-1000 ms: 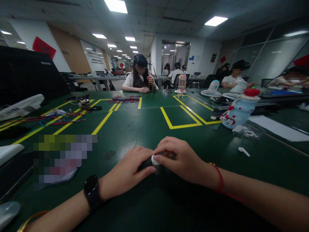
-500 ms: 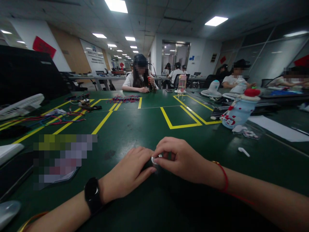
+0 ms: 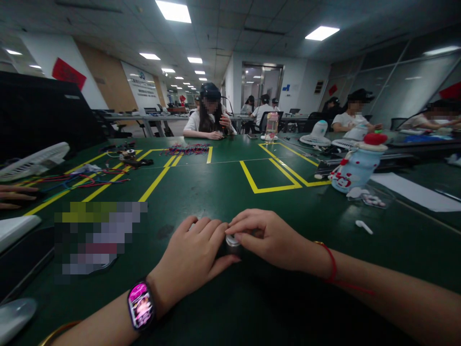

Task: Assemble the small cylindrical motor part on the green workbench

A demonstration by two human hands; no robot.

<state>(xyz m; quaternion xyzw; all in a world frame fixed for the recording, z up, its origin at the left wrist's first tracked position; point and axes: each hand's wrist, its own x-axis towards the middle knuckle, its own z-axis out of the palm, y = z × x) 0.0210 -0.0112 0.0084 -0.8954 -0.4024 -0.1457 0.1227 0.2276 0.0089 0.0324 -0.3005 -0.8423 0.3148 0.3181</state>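
Note:
A small round silvery container (image 3: pixel 233 244) with a pale top stands on the green table, between my two hands. My left hand (image 3: pixel 196 250) reaches round it from the left, with the index finger behind and the thumb in front. From the right, my right hand (image 3: pixel 268 235) has its thumb and fingers closed at the pale top. Its fingertips partly cover the container, so its full shape is hidden. On my left wrist a smartwatch (image 3: pixel 140 306) shows a lit pink screen.
Right of my hands lie a white earbud (image 3: pixel 364 227) and a blue bottle (image 3: pixel 355 168) with a red top. To the left are loose wires (image 3: pixel 86 180), a mouse (image 3: pixel 18 312) and another person's hand (image 3: pixel 16 196). A person (image 3: pixel 211 113) sits opposite.
My left hand has turned slightly and its thumb has moved away from the container's front, showing more of it. The watch screen has lit up. Another person's hand has appeared at the left edge.

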